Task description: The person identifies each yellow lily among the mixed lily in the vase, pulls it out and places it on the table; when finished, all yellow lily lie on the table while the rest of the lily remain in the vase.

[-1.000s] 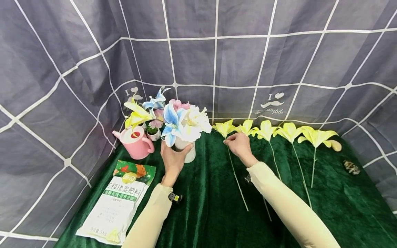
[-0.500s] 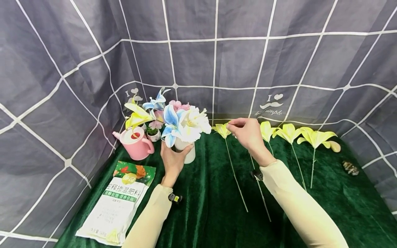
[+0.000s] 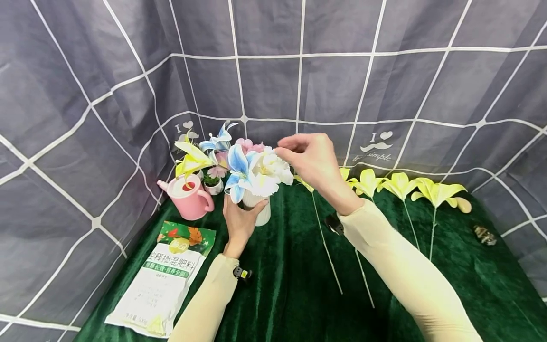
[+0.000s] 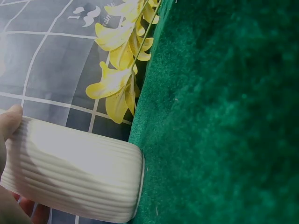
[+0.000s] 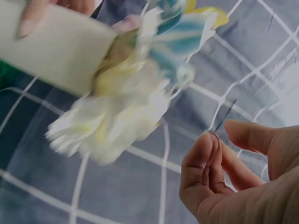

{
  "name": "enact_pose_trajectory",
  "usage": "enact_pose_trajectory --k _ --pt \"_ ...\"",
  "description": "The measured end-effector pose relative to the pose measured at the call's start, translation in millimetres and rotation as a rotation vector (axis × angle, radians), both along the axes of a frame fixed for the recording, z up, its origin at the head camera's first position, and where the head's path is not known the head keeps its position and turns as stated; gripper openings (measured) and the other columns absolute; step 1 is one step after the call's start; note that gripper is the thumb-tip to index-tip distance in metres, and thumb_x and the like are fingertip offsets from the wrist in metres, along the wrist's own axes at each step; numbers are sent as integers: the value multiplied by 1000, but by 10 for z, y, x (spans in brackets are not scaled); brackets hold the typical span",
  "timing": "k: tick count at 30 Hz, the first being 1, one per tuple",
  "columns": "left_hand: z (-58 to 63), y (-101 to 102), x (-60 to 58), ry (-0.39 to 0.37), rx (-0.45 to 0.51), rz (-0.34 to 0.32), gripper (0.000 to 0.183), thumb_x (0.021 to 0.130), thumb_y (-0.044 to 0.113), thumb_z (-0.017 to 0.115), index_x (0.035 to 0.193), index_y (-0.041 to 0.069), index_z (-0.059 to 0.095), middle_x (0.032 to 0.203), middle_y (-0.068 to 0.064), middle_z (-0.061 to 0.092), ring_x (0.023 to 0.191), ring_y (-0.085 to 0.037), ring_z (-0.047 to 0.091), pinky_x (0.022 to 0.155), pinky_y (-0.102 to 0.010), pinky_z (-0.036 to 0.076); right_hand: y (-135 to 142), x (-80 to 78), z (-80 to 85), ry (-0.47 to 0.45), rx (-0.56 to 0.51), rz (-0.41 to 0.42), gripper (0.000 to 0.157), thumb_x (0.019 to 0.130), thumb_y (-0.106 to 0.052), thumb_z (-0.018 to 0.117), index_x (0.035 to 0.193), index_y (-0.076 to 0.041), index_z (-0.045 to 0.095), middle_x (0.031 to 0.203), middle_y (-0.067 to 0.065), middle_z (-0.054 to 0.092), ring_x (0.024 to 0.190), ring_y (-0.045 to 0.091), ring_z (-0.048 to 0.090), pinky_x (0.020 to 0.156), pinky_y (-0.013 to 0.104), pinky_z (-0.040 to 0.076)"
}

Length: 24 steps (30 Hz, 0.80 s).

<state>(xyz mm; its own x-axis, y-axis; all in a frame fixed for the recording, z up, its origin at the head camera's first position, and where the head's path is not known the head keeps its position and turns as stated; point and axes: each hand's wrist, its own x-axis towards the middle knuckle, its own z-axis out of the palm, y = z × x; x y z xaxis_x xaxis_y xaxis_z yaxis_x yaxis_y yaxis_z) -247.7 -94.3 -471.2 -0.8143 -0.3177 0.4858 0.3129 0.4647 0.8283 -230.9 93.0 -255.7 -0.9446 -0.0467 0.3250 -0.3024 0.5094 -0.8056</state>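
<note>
My left hand grips a white ribbed vase, thumb on its near side; the left wrist view shows the vase up close, its base on the green cloth. A blue-and-white lily, white blooms and pink flowers fill the vase. Beside the white blooms hovers my right hand. In the right wrist view the right hand has loosely curled fingers, the thumb apart from them and nothing held. Yellow lilies lie in a row on the cloth, some partly hidden by the right arm.
A pink watering can, a small potted plant and a fertilizer bag are at the left. A pine cone lies far right. Grey checked curtain rises behind the green cloth.
My right hand has left the yellow lilies, risen and moved left to the vase's white blooms. The left hand stays on the vase.
</note>
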Motion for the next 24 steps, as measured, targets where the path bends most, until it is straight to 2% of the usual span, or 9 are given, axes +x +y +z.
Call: enact_pose_trajectory --k 7,13,19,20,22,24 --pt "12 3 3 -5 6 -5 96 68 38 94 148 22 44 140 -7 56 134 -24 53 113 -50 43 -481 21 191 77 94 201 16 91 -24 74 102 -14 81 93 -1 80 78 7 72 69 26 54" --pt "16 2 0 24 -8 -15 93 69 39 93 147 21 45 137 -9 56 129 -25 54 110 -49 44 -823 -78 196 105 249 338 15 93 -16 68 99 -14 81 91 -3 80 82 6 73 75 22 55" --pt "4 -7 -2 24 -25 -5 86 69 42 93 139 15 51 125 -11 59 115 -27 58 100 -48 49 -1052 -239 128 140 440 416 25 93 -4 60 96 -14 82 97 0 80 76 7 66 66 17 46" --pt "4 -8 0 20 -25 -1 84 69 42 93 136 14 52 122 -12 59 112 -27 59 97 -47 49 -1079 -261 110 144 457 424 28 91 -1 57 88 -13 82 86 0 78 67 7 59 61 17 41" --pt "-3 -13 1 15 -28 6 81 68 41 93 133 12 53 118 -12 59 107 -28 58 94 -47 50 -1125 -303 75 158 469 426 33 88 4 53 67 -12 73 65 -1 63 56 6 44 55 17 33" --pt "0 -17 5 14 -26 4 82 69 39 93 135 12 53 119 -13 59 107 -29 59 93 -47 51 -1162 -345 42 172 470 421 40 85 8 50 51 -13 52 54 -4 37 51 8 27 50 19 24"
